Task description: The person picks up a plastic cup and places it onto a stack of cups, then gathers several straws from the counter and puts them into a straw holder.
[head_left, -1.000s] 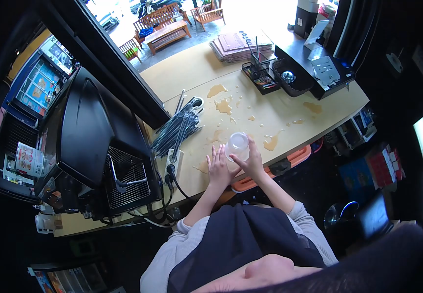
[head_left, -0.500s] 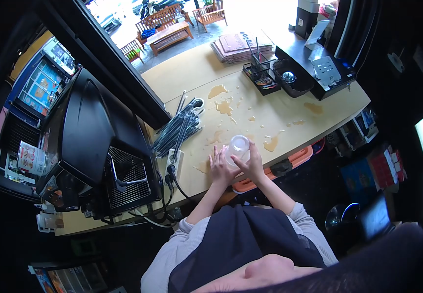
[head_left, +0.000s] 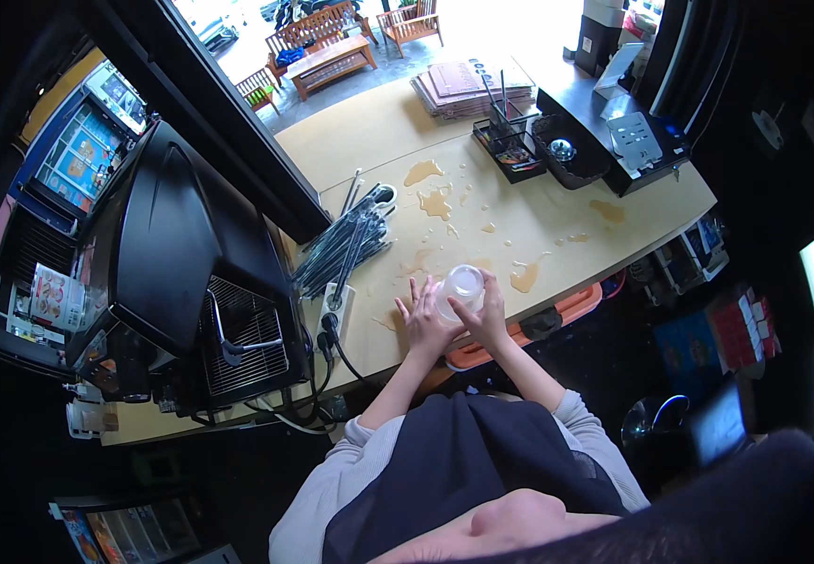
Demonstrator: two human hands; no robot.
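Note:
A clear plastic cup (head_left: pixel 464 279) is between my two hands near the front edge of the counter, its pale round end facing up. My left hand (head_left: pixel 427 322) presses against the cup's left side, with the fingers spread upward. Wrapped around the right side is my right hand (head_left: pixel 488 315), its thumb lying across the front of the cup. Puddles of brown liquid (head_left: pixel 435 203) are spread over the wooden counter (head_left: pixel 351 150) beyond the hands. The lower part of the cup is partly hidden by my palms.
Plastic-wrapped straws (head_left: pixel 346 244) and a power strip (head_left: pixel 336 305) lie to the left, beside a black machine (head_left: pixel 167 244). A pen holder (head_left: pixel 510 141), a dark basket (head_left: pixel 567 160) and stacked menus (head_left: pixel 468 89) stand at the back. An orange container (head_left: pixel 576 305) sits under the counter edge.
The fingers of my left hand have spread a little wider. The cup has tilted slightly between my hands, and the view has shifted a little.

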